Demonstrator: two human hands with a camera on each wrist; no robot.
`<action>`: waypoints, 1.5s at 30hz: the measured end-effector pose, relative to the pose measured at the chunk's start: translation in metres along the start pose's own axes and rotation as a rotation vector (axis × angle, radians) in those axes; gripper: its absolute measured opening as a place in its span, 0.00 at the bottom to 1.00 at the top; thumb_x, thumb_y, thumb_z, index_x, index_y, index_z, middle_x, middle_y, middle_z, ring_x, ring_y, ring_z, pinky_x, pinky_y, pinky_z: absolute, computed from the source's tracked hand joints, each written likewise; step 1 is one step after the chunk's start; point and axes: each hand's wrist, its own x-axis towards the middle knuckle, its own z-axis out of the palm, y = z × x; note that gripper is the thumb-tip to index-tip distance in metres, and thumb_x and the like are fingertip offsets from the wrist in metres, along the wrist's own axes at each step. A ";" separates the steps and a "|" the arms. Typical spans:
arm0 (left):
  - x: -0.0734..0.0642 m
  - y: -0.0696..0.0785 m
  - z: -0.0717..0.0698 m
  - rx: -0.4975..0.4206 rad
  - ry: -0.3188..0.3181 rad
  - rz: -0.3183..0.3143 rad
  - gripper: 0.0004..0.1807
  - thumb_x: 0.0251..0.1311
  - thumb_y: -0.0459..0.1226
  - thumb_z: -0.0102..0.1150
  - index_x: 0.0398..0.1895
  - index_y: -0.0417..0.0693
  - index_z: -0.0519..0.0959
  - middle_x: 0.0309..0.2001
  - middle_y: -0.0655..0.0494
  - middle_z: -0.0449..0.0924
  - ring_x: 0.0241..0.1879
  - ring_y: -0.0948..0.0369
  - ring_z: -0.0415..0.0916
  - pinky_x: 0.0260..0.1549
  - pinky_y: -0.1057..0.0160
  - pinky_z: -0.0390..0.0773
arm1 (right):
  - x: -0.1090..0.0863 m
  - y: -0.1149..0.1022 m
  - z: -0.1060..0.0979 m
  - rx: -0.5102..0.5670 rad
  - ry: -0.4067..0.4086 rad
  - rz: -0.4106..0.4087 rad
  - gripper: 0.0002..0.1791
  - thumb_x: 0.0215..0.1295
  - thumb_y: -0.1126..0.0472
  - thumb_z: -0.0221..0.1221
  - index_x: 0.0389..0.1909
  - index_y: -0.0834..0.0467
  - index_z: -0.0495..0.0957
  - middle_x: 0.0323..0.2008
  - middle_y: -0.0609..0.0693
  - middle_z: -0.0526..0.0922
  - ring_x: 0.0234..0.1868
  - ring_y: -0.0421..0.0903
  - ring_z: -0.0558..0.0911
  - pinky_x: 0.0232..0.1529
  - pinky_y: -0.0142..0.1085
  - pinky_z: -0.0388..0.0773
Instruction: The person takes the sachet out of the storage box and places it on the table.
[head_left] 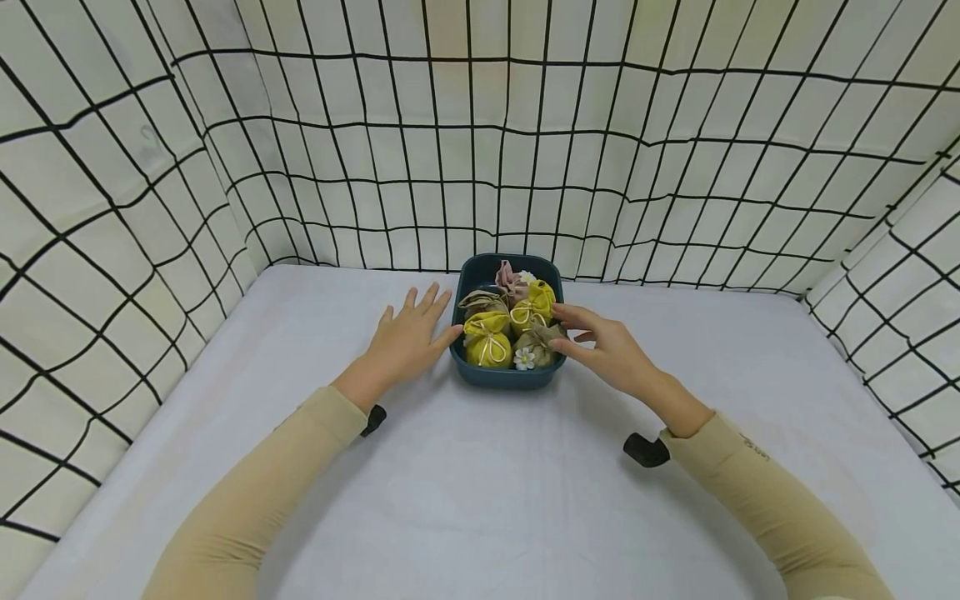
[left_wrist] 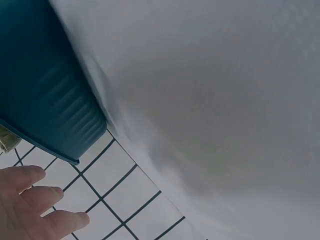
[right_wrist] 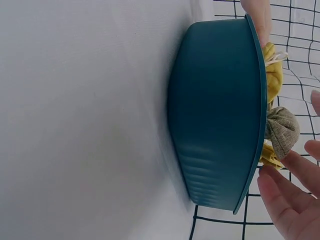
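My right grip (head_left: 609, 348) is released, thumb and fingertips parted at the right edge of the tub (head_left: 506, 379), close about the gray bag (head_left: 536, 346); I can't tell whether they touch it. My left grip (head_left: 405, 337) is released too, fingers spread, thumb at the tub's left edge, which stands between it and the bags. Inside, I see one yellow bag (head_left: 487, 350) left of the gray, another yellow bag (head_left: 531, 310) behind it, then a brown bag (head_left: 482, 302) and a pink bag (head_left: 512, 285). Black netting (head_left: 450, 127) rises beyond the surface (head_left: 480, 500).
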 end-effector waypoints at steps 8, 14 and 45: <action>-0.004 0.001 0.000 -0.015 -0.022 -0.005 0.40 0.79 0.60 0.38 0.84 0.49 0.50 0.82 0.46 0.43 0.79 0.39 0.39 0.70 0.29 0.45 | 0.004 0.000 0.003 -0.006 -0.014 0.021 0.30 0.71 0.61 0.66 0.71 0.65 0.71 0.66 0.60 0.77 0.62 0.57 0.78 0.58 0.48 0.78; -0.004 0.001 0.001 -0.018 -0.031 0.015 0.40 0.79 0.59 0.38 0.84 0.48 0.49 0.82 0.46 0.43 0.79 0.38 0.40 0.70 0.29 0.46 | 0.005 0.002 0.004 -0.052 0.002 0.004 0.28 0.68 0.62 0.68 0.67 0.64 0.74 0.62 0.59 0.80 0.58 0.55 0.81 0.55 0.48 0.80; -0.007 0.000 0.002 0.000 -0.074 0.089 0.38 0.80 0.58 0.39 0.84 0.50 0.50 0.82 0.54 0.47 0.80 0.42 0.41 0.70 0.30 0.46 | 0.018 -0.009 0.004 -0.200 -0.153 0.068 0.35 0.63 0.58 0.73 0.68 0.62 0.73 0.51 0.55 0.83 0.51 0.51 0.80 0.55 0.50 0.77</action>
